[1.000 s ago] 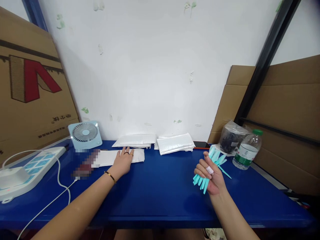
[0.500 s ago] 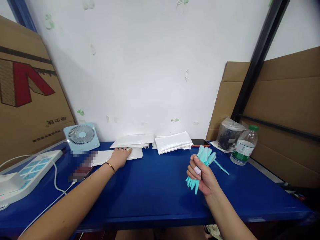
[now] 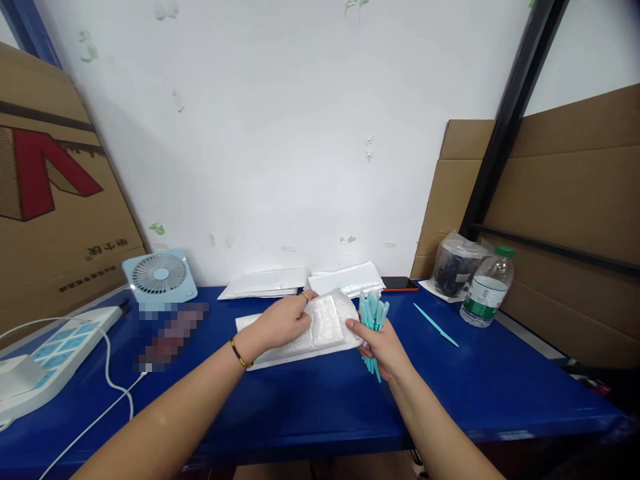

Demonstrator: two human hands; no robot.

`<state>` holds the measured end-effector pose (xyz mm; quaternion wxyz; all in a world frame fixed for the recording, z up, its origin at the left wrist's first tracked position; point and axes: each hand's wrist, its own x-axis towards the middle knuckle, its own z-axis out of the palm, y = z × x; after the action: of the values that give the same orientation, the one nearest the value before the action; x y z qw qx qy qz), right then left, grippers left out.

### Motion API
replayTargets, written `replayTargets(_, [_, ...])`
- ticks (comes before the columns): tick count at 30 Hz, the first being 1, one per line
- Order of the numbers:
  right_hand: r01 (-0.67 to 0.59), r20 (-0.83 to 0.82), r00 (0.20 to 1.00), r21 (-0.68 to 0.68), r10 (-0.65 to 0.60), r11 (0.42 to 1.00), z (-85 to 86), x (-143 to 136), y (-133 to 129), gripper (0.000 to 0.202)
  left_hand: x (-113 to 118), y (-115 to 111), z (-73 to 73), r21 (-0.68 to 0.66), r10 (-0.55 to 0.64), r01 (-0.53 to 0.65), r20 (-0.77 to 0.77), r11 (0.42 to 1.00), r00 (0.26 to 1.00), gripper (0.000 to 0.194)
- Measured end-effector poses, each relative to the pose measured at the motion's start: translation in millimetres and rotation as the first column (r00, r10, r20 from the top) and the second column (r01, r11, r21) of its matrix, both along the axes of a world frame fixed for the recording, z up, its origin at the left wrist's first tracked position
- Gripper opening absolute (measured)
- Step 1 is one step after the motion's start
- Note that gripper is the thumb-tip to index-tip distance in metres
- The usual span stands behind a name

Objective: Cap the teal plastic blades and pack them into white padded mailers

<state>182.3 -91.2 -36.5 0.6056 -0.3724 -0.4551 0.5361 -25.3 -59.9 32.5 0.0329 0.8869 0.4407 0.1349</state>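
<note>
Blue table (image 3: 310, 400), wall behind, cardboard (image 3: 565, 200) at right. White padded envelope (image 3: 320, 330) lifted just above the table at centre, pinched at its near end by left hand (image 3: 280, 320), fingers curled closed on it. Right hand (image 3: 380, 343) closed round a bunch of teal sticks (image 3: 373, 313), thumb also touching the envelope's edge. Envelope mouth probably facing the sticks; hard to tell, view poor. One loose teal stick (image 3: 435, 325) lying on the table, well apart, near the bottle (image 3: 483, 290). Risk: bunch fanned at top, so sticks could catch the edge and spill; thin grip could let the envelope sag.
</note>
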Motion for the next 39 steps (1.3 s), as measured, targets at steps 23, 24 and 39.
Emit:
replayTargets(23, [0.066, -0.509, 0.861, 0.069, -0.022, 0.995, 39.1, 36.8, 18.1, 0.027, 39.1, -13.7, -43.9, -0.067, -0.022, 0.034, 0.160, 0.997, 0.987, 0.058])
replayTargets(24, [0.061, -0.497, 0.867, 0.062, -0.022, 0.996, 37.3, 31.8, 19.6, 0.027, 40.9, -15.1, -42.7, -0.084, -0.035, 0.051, 0.189, 0.995, 0.981, 0.059])
replayTargets(39, [0.192, -0.460, 0.878, 0.081, -0.134, 0.978, 27.0, 6.4, 22.7, 0.024, 43.5, -17.6, -44.6, -0.091, -0.030, 0.064, 0.336, 0.994, 0.941, 0.068])
